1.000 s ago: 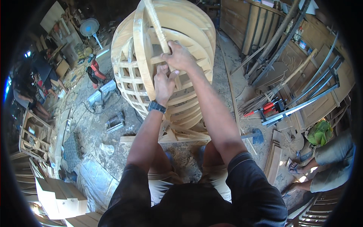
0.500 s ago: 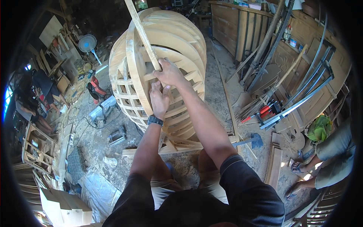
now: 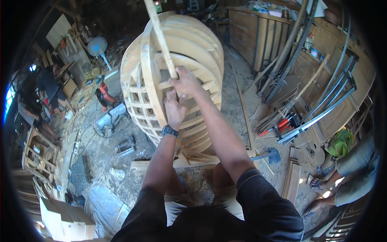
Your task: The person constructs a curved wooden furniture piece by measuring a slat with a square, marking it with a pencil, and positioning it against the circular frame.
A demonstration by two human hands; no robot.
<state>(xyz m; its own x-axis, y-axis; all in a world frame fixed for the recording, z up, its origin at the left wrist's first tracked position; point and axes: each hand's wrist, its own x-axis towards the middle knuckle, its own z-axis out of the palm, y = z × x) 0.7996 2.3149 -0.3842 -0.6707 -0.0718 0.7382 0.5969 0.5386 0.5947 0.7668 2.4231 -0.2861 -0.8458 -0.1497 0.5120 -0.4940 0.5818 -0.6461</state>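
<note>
A large rounded frame of pale wood [image 3: 201, 34], built of curved ribs and crossing slats, stands in front of me. My right hand [image 3: 187, 82] is closed round the lower end of a long, narrow wooden strip [image 3: 161, 36], which slants up and away past the top edge of the picture. Just below it, my left hand [image 3: 174, 111], with a dark watch on the wrist, has its fingers curled at the frame beside the broad curved rib [image 3: 149, 80]. The fingertips are partly hidden among the slats.
Power tools [image 3: 105, 97] and cables lie on the floor to the left, near a standing fan [image 3: 97, 46]. Clamps [image 3: 284, 122] and long poles lean at the right by a wooden cabinet [image 3: 244, 34]. A person's legs [image 3: 354, 173] show at the right; other people are far left.
The view has shifted slightly, so the frame sits a little further right. The strip's upper end has swung slightly right. Both hands stay in nearly the same place on the work.
</note>
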